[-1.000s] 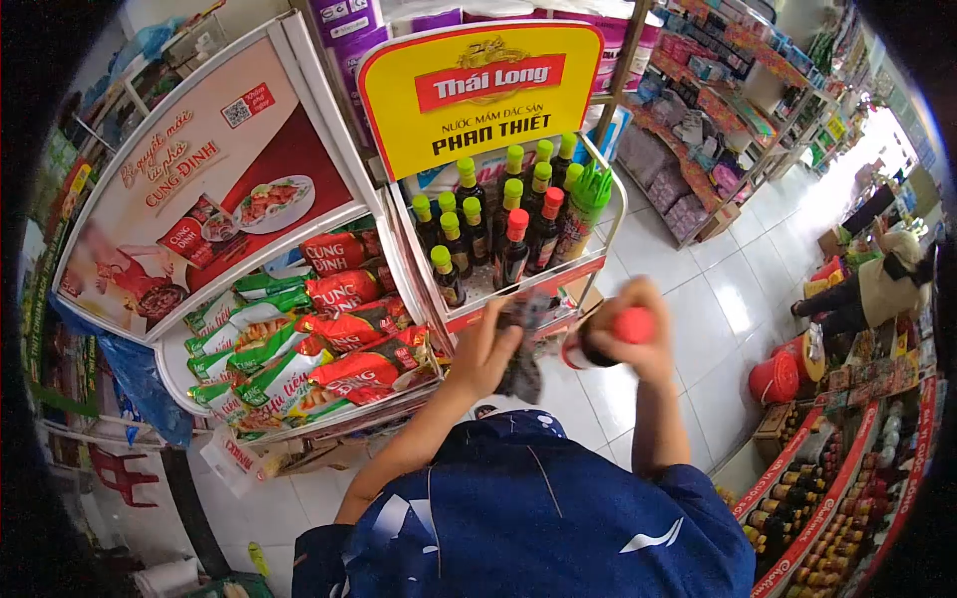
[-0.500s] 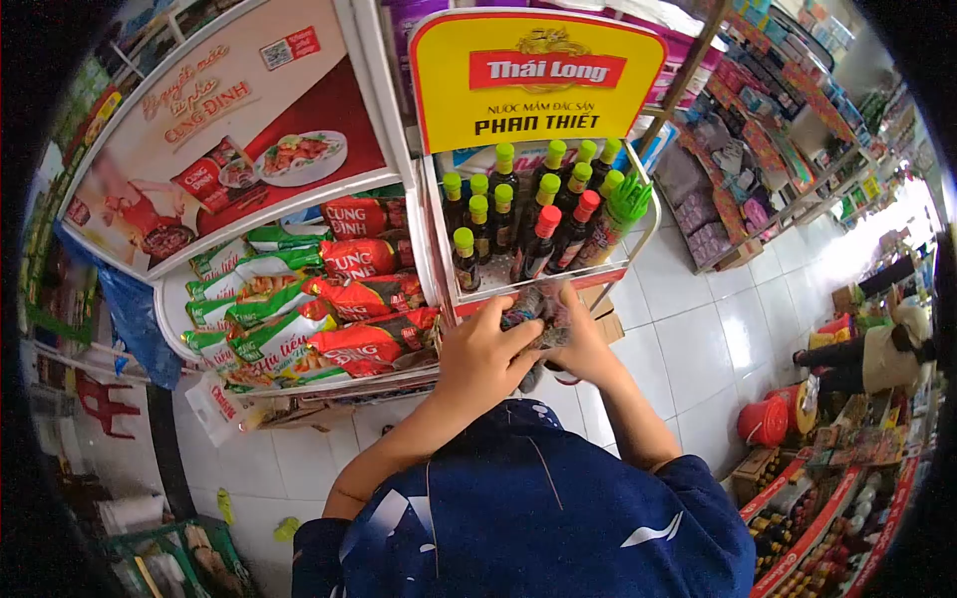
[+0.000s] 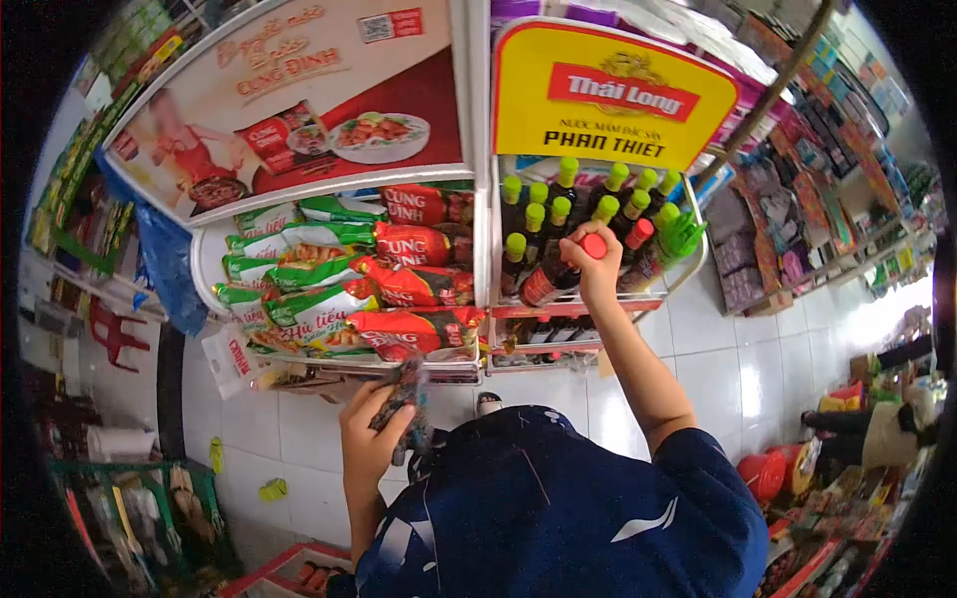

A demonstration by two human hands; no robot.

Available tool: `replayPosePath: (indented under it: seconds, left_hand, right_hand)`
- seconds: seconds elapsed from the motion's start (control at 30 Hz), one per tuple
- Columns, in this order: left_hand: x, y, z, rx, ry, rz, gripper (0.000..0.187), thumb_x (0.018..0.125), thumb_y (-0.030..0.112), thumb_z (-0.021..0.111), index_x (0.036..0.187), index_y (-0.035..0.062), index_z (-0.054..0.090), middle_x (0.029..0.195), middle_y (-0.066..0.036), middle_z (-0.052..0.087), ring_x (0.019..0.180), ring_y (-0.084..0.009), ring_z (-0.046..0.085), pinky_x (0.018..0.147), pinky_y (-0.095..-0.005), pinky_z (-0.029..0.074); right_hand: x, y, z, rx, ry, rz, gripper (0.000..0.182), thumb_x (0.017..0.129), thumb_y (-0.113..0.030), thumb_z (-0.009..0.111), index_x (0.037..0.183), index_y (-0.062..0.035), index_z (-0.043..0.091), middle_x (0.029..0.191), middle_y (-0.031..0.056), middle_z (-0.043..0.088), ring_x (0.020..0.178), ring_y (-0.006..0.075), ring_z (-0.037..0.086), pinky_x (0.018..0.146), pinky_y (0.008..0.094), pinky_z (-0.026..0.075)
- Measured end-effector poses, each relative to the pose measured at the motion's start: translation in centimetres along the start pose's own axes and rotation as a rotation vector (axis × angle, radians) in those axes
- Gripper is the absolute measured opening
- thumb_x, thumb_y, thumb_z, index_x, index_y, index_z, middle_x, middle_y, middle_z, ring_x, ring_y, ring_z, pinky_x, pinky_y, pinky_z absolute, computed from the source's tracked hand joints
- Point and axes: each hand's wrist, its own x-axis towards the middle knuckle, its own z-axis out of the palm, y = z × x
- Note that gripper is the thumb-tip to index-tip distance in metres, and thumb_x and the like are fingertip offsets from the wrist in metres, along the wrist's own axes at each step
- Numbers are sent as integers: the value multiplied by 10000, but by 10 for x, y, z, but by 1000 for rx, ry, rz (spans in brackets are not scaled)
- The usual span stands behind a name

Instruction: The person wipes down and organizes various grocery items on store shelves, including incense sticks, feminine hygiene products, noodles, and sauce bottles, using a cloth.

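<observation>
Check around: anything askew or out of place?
Two yellow-green objects, unidentifiable, lie stray on the floor tiles left of the left hand. The front red-capped bottle slants unlike the green-capped bottles, but the right hand holds it.

Right of the frame's centre, upright bottles point(image 3: 561, 209) stand in a rack point(image 3: 638, 307), below a sign point(image 3: 613, 140). The right hand point(image 3: 598, 267) holds a tilted bottle point(image 3: 542, 285) at the rack's front. Packets point(image 3: 324, 314) fill a bin point(image 3: 205, 271) just left. The left hand point(image 3: 367, 434), below the bin, holds a cloth point(image 3: 409, 401). Buckets point(image 3: 763, 475) sit lower right.
</observation>
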Motion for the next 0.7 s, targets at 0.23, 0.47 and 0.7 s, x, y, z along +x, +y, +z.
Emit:
replayPosePath:
  seconds: [0.23,0.47,0.7]
  left_hand:
    - [-33,-15,-35,130,183,-213,250,715,131,623,871,-53,558,805,-131,550,736,-240,527,686,-301,409]
    - [-24,-20,-47,175,123,-219,293,716,163,632,906,-50,567,843,-142,562,772,-263,548,701,-315,417]
    - [1,-31,-35,254,-56,-110,323,705,198,650,929,-23,578,903,-175,562,812,-328,548,712,-350,427]
  right_hand:
    - [30,23,6,31,-89,6,166,674,9,628,696,-50,475,606,-10,490,503,58,468,439,185,341]
    - [48,67,7,-180,-133,53,189,671,-64,665,682,-36,478,621,-20,471,539,65,435,490,208,341]
    - [41,85,-13,-351,-116,108,221,681,-147,689,681,-20,508,619,18,493,569,126,448,557,252,369]
